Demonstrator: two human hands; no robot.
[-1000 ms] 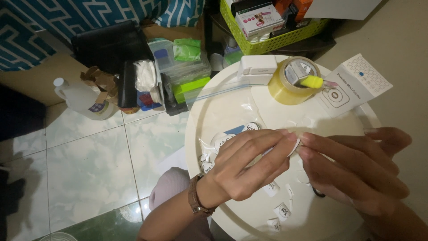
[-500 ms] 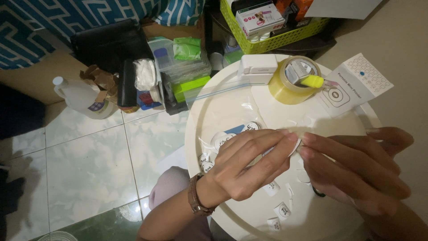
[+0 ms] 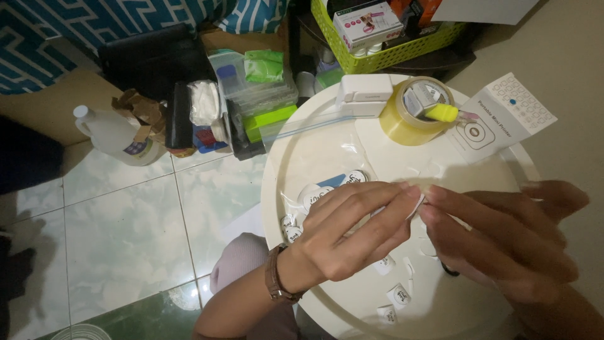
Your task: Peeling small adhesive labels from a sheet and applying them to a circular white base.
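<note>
— Two hands meet fingertip to fingertip: left hand (image 3: 352, 236) and right hand (image 3: 503, 242) pinch one small white sticker (image 3: 416, 204) between them, above the round cream table (image 3: 314, 157).
— Around them?
— Cut stickers (image 3: 397, 294) lie beneath the left hand; beyond, a tape roll (image 3: 409, 119) and a paper leaflet (image 3: 500, 119).

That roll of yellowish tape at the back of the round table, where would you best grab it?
Grip the tape roll across its outer wall, coming from above. It lies flat with the ring facing up, but small items fill its hollow, so pinching through the core looks awkward.
</note>
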